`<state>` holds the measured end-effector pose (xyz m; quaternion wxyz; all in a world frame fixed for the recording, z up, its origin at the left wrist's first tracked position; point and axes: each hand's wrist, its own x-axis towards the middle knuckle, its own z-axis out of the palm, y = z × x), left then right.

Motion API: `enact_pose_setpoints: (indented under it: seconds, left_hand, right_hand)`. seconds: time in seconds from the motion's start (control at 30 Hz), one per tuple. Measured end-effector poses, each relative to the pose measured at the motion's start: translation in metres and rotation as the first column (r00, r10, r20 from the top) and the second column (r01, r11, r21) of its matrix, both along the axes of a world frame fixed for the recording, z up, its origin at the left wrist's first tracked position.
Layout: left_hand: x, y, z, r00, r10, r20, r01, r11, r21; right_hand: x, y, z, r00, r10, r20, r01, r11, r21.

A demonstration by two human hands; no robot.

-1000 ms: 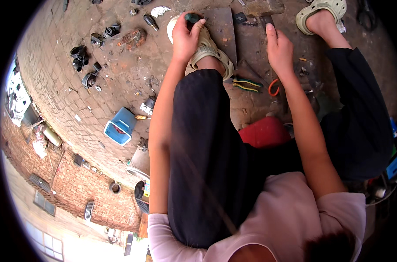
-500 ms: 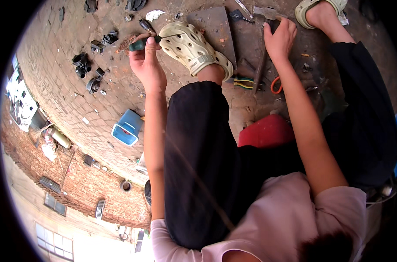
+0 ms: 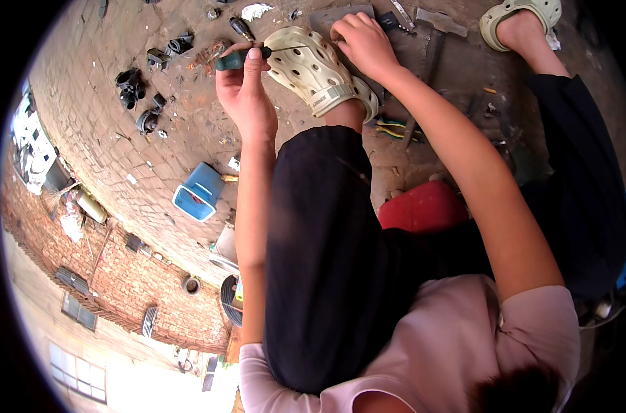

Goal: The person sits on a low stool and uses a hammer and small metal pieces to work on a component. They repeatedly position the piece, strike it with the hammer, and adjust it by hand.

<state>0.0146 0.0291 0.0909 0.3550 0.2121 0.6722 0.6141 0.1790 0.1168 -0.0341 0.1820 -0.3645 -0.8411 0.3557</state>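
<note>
My left hand (image 3: 247, 86) is closed round the green handle of a screwdriver (image 3: 232, 60). Its thin shaft points right, across the toe of the cream clog (image 3: 305, 65) on my left foot. Just right of that clog, my right hand (image 3: 363, 43) hovers over or rests on a dark flat metal plate (image 3: 327, 15), fingers bent and apart; I see nothing in it. A hammer (image 3: 442, 22) lies on the ground to the right of this hand, its handle partly behind my forearm. Below it are pliers with yellow-and-green handles (image 3: 393, 129).
A dark-handled tool (image 3: 241, 29) lies beyond my left hand. Several black parts (image 3: 129, 88) are scattered on the brick ground at left. A blue plastic bin (image 3: 199, 191) stands nearer, and a red object (image 3: 423, 206) sits between my legs. Another cream clog (image 3: 516, 20) is at far right.
My right hand has let go of the hammer and moved left to the metal plate beside the clog. The hammer stays on the ground. My left hand still holds the screwdriver.
</note>
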Motion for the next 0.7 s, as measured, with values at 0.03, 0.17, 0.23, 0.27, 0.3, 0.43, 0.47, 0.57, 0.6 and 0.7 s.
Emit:
enact_pose_setpoints:
  seconds: [0.03,0.17,0.23,0.27,0.3,0.43,0.47,0.57,0.6,0.7]
  left_hand:
    - [0.0,0.0,0.0,1.0,-0.004,-0.014,0.004,1.0,-0.004]
    - [0.015,0.005,0.014,0.988,-0.124,-0.091,0.119,0.991,-0.055]
    - [0.027,0.01,0.022,0.975,-0.204,-0.082,0.196,0.975,-0.101]
    - [0.033,0.014,0.03,0.963,-0.252,-0.093,0.235,0.959,-0.16]
    - [0.038,0.017,0.037,0.95,-0.297,-0.097,0.27,0.937,-0.223]
    - [0.049,0.024,0.048,0.958,-0.286,-0.038,0.278,0.95,-0.146]
    - [0.05,0.025,0.052,0.96,-0.279,-0.016,0.273,0.949,-0.157]
    - [0.05,0.025,0.06,0.97,-0.229,0.084,0.237,0.965,-0.114]
    - [0.05,0.025,0.062,0.967,-0.213,0.139,0.229,0.967,-0.112]
    - [0.047,0.023,0.061,0.948,-0.19,0.254,0.214,0.974,-0.072]
  right_hand:
    - [0.0,-0.001,0.002,0.994,-0.081,-0.074,0.076,0.995,-0.065]
    - [0.002,-0.002,0.051,0.897,-0.309,-0.315,0.257,0.946,-0.197]
    - [0.003,-0.003,0.081,0.859,-0.325,-0.395,0.285,0.945,-0.159]
    - [0.003,-0.003,0.097,0.851,-0.335,-0.405,0.311,0.942,-0.126]
    - [0.003,-0.005,0.109,0.847,-0.33,-0.417,0.307,0.944,-0.122]
    - [0.005,-0.005,0.134,0.827,-0.31,-0.469,0.286,0.95,-0.124]
    - [0.006,-0.004,0.137,0.818,-0.311,-0.484,0.267,0.951,-0.159]
    - [0.01,0.0,0.152,0.805,-0.306,-0.508,0.183,0.943,-0.279]
    - [0.011,0.002,0.155,0.803,-0.305,-0.512,0.152,0.936,-0.319]
    - [0.015,0.007,0.159,0.826,-0.228,-0.515,0.094,0.957,-0.273]
